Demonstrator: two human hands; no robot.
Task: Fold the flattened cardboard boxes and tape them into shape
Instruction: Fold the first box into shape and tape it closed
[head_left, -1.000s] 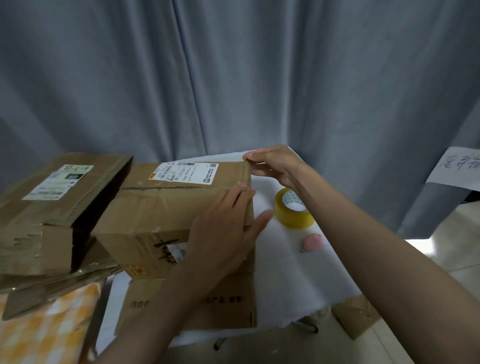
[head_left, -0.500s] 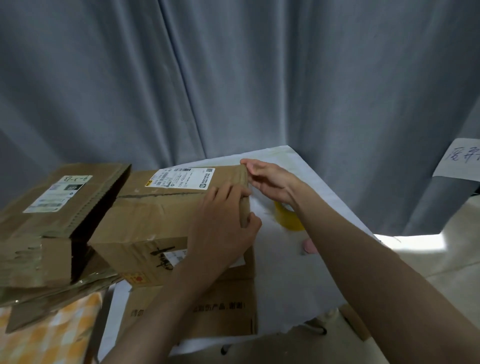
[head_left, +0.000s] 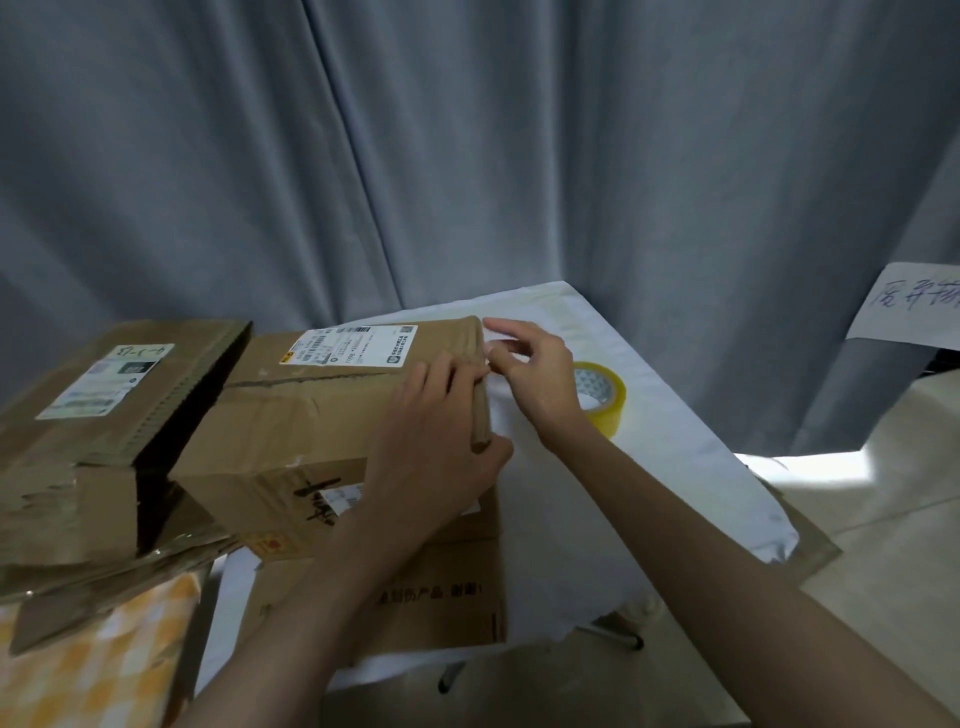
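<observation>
A person's two bare hands work at the right end of a folded cardboard box (head_left: 332, 415) that sits on a white-covered worktop (head_left: 649, 493) before a grey curtain (head_left: 467, 156). The left hand (head_left: 436, 447) lies spread over the box's top right corner, fingers on the upper face and thumb hooked round the end edge, pressing rather than clasping. The right hand (head_left: 535, 374) hovers just beside that same corner, thumb and forefinger pinched close together at the edge with the other fingers loosely extended; whether anything is held between them cannot be told. A white shipping label (head_left: 353, 345) runs along the far side of the box's top, and a dark seam crosses the lid. Under the box lies a flattened carton (head_left: 441, 597) with printed lettering. A roll of yellowish tape (head_left: 605, 395) rests on the worktop just behind the right wrist. To the left, a second box (head_left: 104, 431), also labelled, stands open-ended against the first, above an orange checked cloth (head_left: 93, 665). A handwritten paper sign (head_left: 914, 306) hangs at far right.
</observation>
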